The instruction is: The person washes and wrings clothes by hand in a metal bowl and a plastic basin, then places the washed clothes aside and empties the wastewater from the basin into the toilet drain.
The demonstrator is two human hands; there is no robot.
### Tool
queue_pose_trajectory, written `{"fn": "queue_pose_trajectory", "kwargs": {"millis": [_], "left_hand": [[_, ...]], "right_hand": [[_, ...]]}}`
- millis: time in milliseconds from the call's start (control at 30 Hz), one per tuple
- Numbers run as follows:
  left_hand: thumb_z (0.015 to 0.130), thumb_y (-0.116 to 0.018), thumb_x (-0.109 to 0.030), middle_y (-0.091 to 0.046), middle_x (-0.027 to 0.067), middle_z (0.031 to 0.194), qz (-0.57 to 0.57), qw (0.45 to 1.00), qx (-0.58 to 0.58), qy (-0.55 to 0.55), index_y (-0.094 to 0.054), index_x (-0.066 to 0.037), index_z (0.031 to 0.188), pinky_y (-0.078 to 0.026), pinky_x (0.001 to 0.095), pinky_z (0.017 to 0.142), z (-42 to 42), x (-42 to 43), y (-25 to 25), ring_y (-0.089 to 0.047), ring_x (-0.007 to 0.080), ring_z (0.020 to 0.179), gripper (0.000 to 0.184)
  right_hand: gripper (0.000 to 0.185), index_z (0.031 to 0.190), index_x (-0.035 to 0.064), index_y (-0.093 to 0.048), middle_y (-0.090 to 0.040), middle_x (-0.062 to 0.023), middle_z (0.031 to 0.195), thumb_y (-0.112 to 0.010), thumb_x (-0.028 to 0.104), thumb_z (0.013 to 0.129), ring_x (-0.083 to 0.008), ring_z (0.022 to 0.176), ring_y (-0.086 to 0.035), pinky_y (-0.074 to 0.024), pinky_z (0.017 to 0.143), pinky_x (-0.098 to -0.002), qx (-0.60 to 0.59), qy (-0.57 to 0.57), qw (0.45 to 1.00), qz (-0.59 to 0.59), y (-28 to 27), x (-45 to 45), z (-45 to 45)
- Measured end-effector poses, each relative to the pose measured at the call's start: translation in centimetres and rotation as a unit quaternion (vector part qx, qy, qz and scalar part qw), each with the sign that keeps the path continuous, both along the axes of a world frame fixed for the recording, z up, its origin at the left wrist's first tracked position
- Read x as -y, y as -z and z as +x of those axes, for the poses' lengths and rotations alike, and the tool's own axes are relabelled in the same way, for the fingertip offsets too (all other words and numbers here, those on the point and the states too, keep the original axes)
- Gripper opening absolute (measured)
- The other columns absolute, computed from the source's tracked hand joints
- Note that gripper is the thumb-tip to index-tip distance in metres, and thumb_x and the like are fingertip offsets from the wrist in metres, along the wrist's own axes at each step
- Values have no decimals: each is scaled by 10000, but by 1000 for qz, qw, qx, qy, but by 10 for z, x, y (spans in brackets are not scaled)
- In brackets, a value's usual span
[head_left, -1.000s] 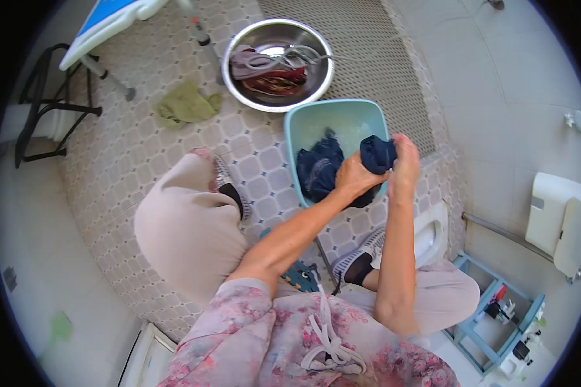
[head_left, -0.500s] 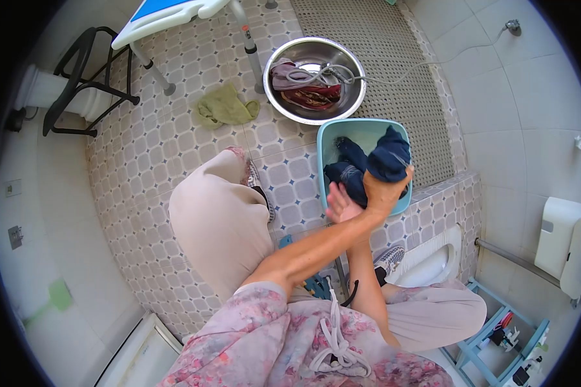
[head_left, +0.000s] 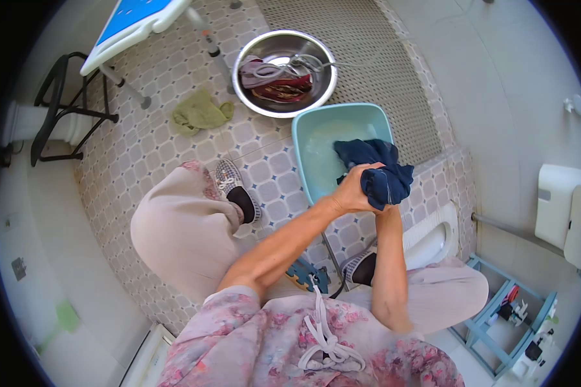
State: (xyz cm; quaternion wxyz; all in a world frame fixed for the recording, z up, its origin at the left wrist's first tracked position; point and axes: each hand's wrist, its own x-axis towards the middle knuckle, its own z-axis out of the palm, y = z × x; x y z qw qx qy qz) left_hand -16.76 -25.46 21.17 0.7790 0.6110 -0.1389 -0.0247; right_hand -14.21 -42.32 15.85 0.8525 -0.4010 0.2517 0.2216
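Observation:
A dark navy wet-looking cloth garment [head_left: 387, 184] is bunched up over the near right rim of a light blue plastic basin [head_left: 305, 174]. Its far part hangs above the pale, cloudy water [head_left: 319, 145] inside. My left hand [head_left: 355, 191] is closed round the bundle from the left side. My right hand [head_left: 386, 210] comes up from below, close against the left one, with its fingers mostly hidden by the cloth; it appears to grip the same garment.
Beyond the basin stands a steel bowl [head_left: 329, 84] with mauve and dark red cloth and a hose. An olive cloth [head_left: 201, 112] lies on the tiles. A blue-and-white seat [head_left: 129, 29], a squat toilet [head_left: 432, 238] and a blue rack [head_left: 481, 335] stand around me.
The navy garment has been lifted out of the basin and drawn towards me. My right hand, open at the left before, has moved right, under the cloth. My left hand has shifted left; the view has turned slightly.

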Motion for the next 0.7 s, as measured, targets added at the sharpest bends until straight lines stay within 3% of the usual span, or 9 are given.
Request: {"fn": "queue_pose_trajectory", "kwargs": {"millis": [100, 133, 233, 333, 433, 533, 633, 667, 700], "left_hand": [[522, -848, -254, -683, 139, 852, 115, 982, 144, 33, -643, -30, 996, -516, 370, 717, 5, -4, -4, -667, 309, 793, 563], [526, -836, -240, -690, 142, 882, 104, 985, 129, 53, -638, -40, 996, -505, 400, 738, 2, -1, -7, -652, 354, 819, 548], [550, -867, -321, -649, 176, 1105, 148, 983, 52, 91, -594, 14, 1177, -444, 411, 1000, -7, 5, -7, -606, 348, 1074, 761], [565, -857, -312, -566, 197, 1269, 173, 979, -35, 106, -562, 23, 1250, -418, 416, 1053, -15, 7, -14, -547, 362, 1186, 818], [654, -828, -225, -493, 183, 1370, 174, 979, 11, 107, -537, 26, 1289, -397, 404, 1086, -18, 13, 19, -519, 358, 1230, 742], [765, -746, -110, -462, 173, 1408, 253, 955, 135, 77, -531, 14, 1309, -411, 386, 1074, -5, 4, 32, -529, 334, 1223, 598], [792, -693, -72, -595, 221, 1261, 143, 988, -55, -15, -610, 24, 1225, -408, 403, 1060, -14, 1, 45, -504, 371, 1236, 451], [814, -710, -104, -647, 192, 1182, 184, 980, -10, -72, -647, 19, 1193, -470, 382, 990, -13, 2, 56, -606, 304, 1109, 403], [826, -718, -138, -667, 174, 1130, -23, 986, -154, -58, -659, 16, 1177, -488, 368, 946, -8, -4, 65, -625, 275, 1042, 388]], "right_hand": [[486, 1262, 42, -465, -560, -110, 1194, -580, 383, 936, -295, 980, -622, -526, 836, -424, -18, -23, 999, -39, 4, 15, -17], [469, 1249, 43, -478, -570, -107, 1177, -583, 377, 937, -285, 966, -627, -530, 826, -415, -21, -30, 998, -49, 3, 19, -22], [420, 1211, 46, -518, -600, -96, 1126, -591, 357, 938, -255, 927, -641, -542, 794, -389, -25, -39, 996, -76, 2, 28, -30], [372, 1174, 49, -557, -629, -86, 1074, -599, 336, 940, -225, 888, -654, -553, 763, -364, -23, -49, 994, -92, 2, 34, -28], [328, 1136, 53, -597, -658, -76, 1023, -606, 316, 942, -196, 848, -668, -565, 731, -338, -25, -70, 991, -115, 1, 37, -30], [287, 1098, 56, -636, -688, -66, 971, -614, 296, 943, -166, 809, -682, -577, 700, -312, -41, -105, 983, -143, 2, 33, -36], [251, 1060, 59, -676, -717, -56, 920, -622, 276, 945, -136, 769, -695, -589, 668, -287, -82, -135, 972, -175, 2, 25, -34], [273, 1072, 61, -676, -718, -62, 923, -632, 295, 938, -143, 766, -696, -590, 668, -292, -120, -125, 970, -172, -1, 21, -30], [297, 1083, 63, -676, -719, -68, 925, -642, 315, 930, -150, 762, -696, -592, 668, -298, -158, -115, 966, -168, -5, 14, -27]]}}
